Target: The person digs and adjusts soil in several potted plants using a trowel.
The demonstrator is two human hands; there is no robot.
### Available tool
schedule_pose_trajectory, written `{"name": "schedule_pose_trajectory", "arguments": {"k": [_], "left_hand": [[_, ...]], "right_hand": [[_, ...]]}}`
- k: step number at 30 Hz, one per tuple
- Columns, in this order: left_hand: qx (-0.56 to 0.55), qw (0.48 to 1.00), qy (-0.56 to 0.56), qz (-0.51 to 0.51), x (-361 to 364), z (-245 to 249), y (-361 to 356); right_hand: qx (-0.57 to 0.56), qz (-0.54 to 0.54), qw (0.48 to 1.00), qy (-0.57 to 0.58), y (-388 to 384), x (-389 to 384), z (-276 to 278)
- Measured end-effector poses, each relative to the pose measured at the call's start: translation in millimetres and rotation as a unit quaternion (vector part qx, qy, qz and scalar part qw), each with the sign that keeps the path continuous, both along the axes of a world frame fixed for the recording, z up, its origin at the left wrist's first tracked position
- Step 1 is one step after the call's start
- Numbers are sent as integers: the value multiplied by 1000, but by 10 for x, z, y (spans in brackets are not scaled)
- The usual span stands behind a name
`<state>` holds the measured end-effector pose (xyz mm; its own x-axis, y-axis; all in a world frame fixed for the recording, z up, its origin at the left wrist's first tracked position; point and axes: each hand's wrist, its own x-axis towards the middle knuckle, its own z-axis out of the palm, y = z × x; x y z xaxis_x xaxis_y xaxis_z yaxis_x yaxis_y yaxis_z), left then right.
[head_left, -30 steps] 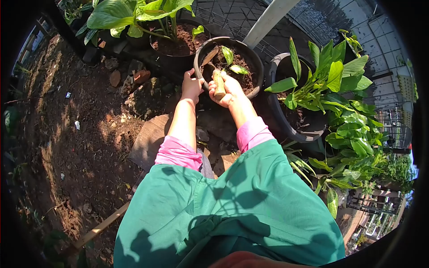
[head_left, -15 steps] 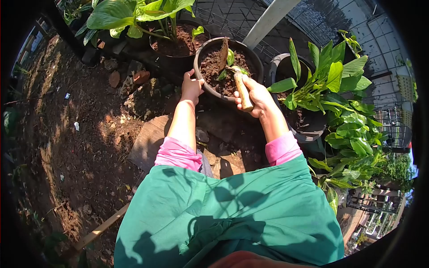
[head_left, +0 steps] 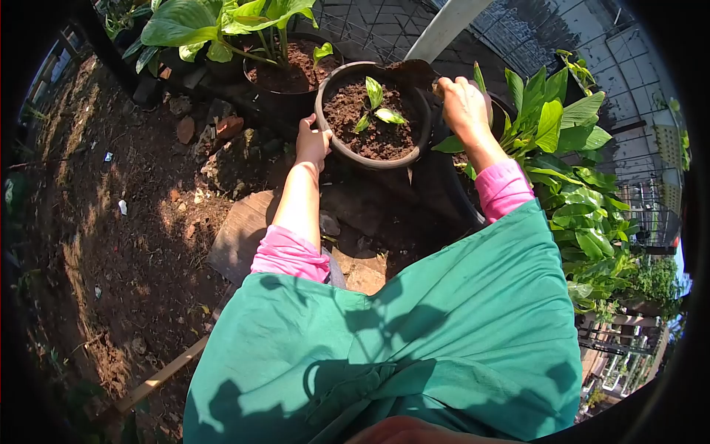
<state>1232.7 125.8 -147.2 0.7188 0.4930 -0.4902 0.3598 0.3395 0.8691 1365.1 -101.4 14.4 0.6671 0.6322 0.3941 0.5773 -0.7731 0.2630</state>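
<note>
A round plastic pot point(head_left: 425, 137) of dark crumbly soil holds a small plant point(head_left: 374, 92) with a few green and pale-streaked leaves. My left hand point(head_left: 312, 142) grips this pot at its left side, thumb and fingers against the wall. My right hand point(head_left: 464, 107), closed around the handle of a small hand trowel point(head_left: 416, 72), is just beyond the pot's right rim. The trowel's brown, soil-stained blade points left and overlaps the upper right rim. Most of its handle is hidden in my fist.
Behind to the left stands a larger-leaved plant point(head_left: 181, 26) in a dark pot. On the right, close to my right arm, is a leafy potted plant point(head_left: 547, 118). A pale post point(head_left: 447, 29) rises behind. Bricks and stones point(head_left: 229, 127) lie on the soil at left.
My right hand has moved the trowel from over the soil to the right, past the pot's rim. The small plant's leaves now show uncovered. My left hand stays on the pot.
</note>
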Motion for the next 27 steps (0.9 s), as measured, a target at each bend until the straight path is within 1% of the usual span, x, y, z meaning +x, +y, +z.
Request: {"name": "schedule_pose_trajectory", "arguments": {"k": [1, 3, 4, 5, 7, 9, 10, 11, 12, 13, 14, 15, 17, 19, 21, 23, 25, 27], "left_hand": [[0, 1000, 0, 0, -4, 17, -8], [-9, 1000, 3, 5, -13, 42, -10], [-9, 1000, 3, 6, -16, 48, -8], [-6, 1000, 2, 5, -19, 51, -11], [-4, 1000, 2, 8, -16, 47, -2], [-15, 1000, -7, 2, -31, 40, -5], [-16, 1000, -5, 2, -51, 41, -15], [-14, 1000, -6, -1, -60, 57, -13], [-10, 1000, -9, -4, -49, 94, -8], [-10, 1000, -12, -5, -31, 72, -7], [-6, 1000, -7, -3, -24, 42, -2], [-3, 1000, 0, -1, -21, 13, 7], [-6, 1000, -3, -6, -52, 56, 5], [-22, 1000, -15, -10, -49, 60, 26], [-22, 1000, -13, -12, -24, -23, 44], [-19, 1000, -8, -13, -9, -34, 69], [-26, 1000, -8, -13, -24, -1, 59], [-34, 999, -14, -14, -19, 43, 68]], "right_hand": [[-36, -8, 999, -30, 78, 21, -68], [-128, 6, 992, -16, 154, -11, -152], [-196, -10, 981, 9, 190, -57, -187], [-203, -17, 979, 24, 165, -131, -209], [-242, -40, 967, 66, 175, -300, 3], [-209, -25, 976, 58, 99, -317, 258], [-174, -20, 984, 41, 83, -333, 347], [-175, -21, 984, 41, 62, -314, 256], [-148, -49, 984, 84, 37, -271, 90], [-121, -75, 982, 126, 69, -286, 50], [-144, -63, 977, 145, 34, -394, -10], [-110, -46, 983, 141, -64, -402, -256], [-46, -45, 995, 76, -109, -665, -302], [-9, -78, 987, 140, -152, -874, -266], [20, -134, 965, 224, -108, -1190, -218], [105, -133, 957, 234, -131, -1397, -403], [142, -158, 943, 258, -134, -1517, -543], [165, -192, 934, 252, -81, -1568, -769]]}}
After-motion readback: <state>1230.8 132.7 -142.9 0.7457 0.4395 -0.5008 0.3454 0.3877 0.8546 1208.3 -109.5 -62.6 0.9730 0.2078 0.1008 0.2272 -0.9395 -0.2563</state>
